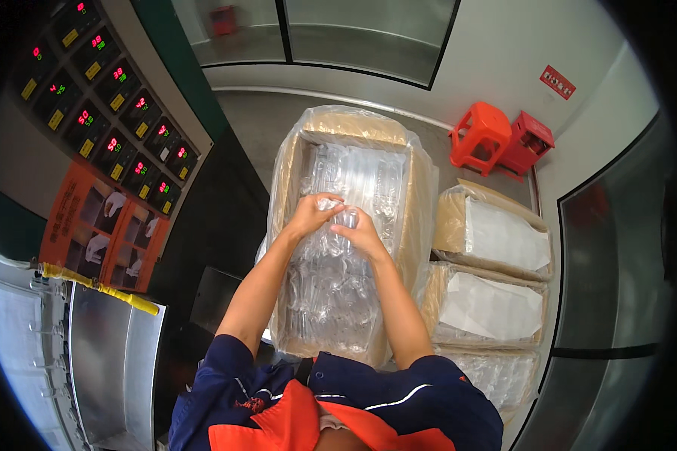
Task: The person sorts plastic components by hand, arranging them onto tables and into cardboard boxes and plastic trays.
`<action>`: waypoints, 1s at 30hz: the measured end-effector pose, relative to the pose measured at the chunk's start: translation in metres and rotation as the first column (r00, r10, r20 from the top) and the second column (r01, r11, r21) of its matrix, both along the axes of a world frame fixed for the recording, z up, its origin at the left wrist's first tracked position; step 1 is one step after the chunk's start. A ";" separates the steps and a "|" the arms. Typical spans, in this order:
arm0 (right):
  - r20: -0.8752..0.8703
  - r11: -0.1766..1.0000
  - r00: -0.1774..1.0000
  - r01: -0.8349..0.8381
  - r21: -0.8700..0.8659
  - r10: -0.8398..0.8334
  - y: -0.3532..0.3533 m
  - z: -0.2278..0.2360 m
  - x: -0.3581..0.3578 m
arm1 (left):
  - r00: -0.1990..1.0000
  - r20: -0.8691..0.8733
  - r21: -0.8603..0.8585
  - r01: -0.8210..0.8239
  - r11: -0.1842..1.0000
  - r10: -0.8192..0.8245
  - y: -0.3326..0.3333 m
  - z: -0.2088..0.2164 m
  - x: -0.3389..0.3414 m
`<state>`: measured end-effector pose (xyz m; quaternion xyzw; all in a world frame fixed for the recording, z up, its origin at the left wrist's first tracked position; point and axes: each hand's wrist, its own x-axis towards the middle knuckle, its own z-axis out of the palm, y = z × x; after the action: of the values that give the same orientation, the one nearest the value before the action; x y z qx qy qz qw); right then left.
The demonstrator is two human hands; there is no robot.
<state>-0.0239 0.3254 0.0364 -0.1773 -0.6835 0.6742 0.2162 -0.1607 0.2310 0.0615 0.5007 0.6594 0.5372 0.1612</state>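
Clear plastic piece [346, 218] pinched by left hand [314, 216] and right hand [362, 234]; light fingertip hold could slip, dropping it onto plastic pile [327, 293].

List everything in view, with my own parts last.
large box: 1, brown, centre
clear plastic items: many, colourless, inside large box
smaller boxes: 3, brown, right
papers: at least 2, white, on smaller boxes
stool: 1, red, upper right
crate: 1, red, beside stool
wall sign: 1, red, upper right
control panel: 1, grey, upper left
poster: 1, orange, left
rod: 1, yellow, left
metal tray: 1, silver, lower left
windows: at least 2, black-framed, top, right
shirt: 1, navy and orange, bottom
left hand: 1, bare, centre, holding clear plastic
right hand: 1, bare, centre, holding clear plastic
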 end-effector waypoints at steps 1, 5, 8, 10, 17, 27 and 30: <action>0.046 0.991 0.995 0.087 -0.097 -0.083 0.001 -0.004 0.008 | 0.994 0.068 -0.173 -0.069 0.983 0.082 0.003 0.000 0.004; -0.056 0.919 0.956 0.258 -0.297 -0.287 0.006 -0.004 0.022 | 0.870 -0.405 -0.261 -0.405 0.876 0.282 0.012 -0.005 0.005; -0.059 0.943 0.959 0.258 -0.210 -0.276 0.013 -0.015 0.027 | 0.808 -0.368 -0.163 -0.543 0.824 0.460 0.024 0.001 0.017; -0.033 0.929 0.955 0.278 -0.246 -0.294 0.015 -0.016 0.028 | 0.949 -0.161 -0.230 -0.302 0.925 0.270 0.029 0.009 0.014; -0.055 0.900 0.940 0.304 -0.312 -0.337 0.005 -0.013 0.019 | 0.994 0.112 -0.184 0.038 0.982 -0.018 0.035 -0.020 0.018; 0.053 0.648 0.871 0.320 0.691 -0.488 0.020 -0.013 0.020 | 0.999 -0.034 0.080 -0.005 0.997 0.008 0.044 0.000 0.032; 0.066 0.851 0.936 0.283 0.443 -0.346 0.011 -0.014 0.014 | 0.961 0.262 -0.159 0.131 0.978 -0.086 0.038 -0.010 0.021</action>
<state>-0.0101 0.3367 0.0229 -0.2831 -0.7896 0.4492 0.3077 -0.1400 0.2694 0.0518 0.4473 0.6494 0.5270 0.3170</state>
